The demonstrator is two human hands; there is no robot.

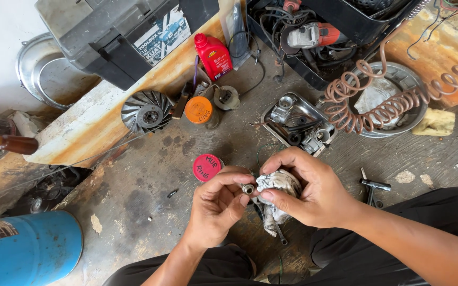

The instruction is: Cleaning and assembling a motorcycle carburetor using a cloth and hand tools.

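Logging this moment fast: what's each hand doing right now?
Left hand: closed, pinching a small metal part at the fingertips.
Right hand: closed around a dirty rag, pressed against the part.

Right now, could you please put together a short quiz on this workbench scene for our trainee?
1. True or false: the left hand pinches a small metal sleeve at its fingertips.
2. What does the right hand hold? A) a red bottle B) a dirty white rag C) a blue cylinder
3. Fill in: the red round lid lies on the floor beside the ____ hand.

Key
1. True; the sleeve sits between thumb and fingers, next to the rag.
2. B; the rag is bunched in the right hand's grip, and the red bottle stands far off near the black toolbox.
3. Left.
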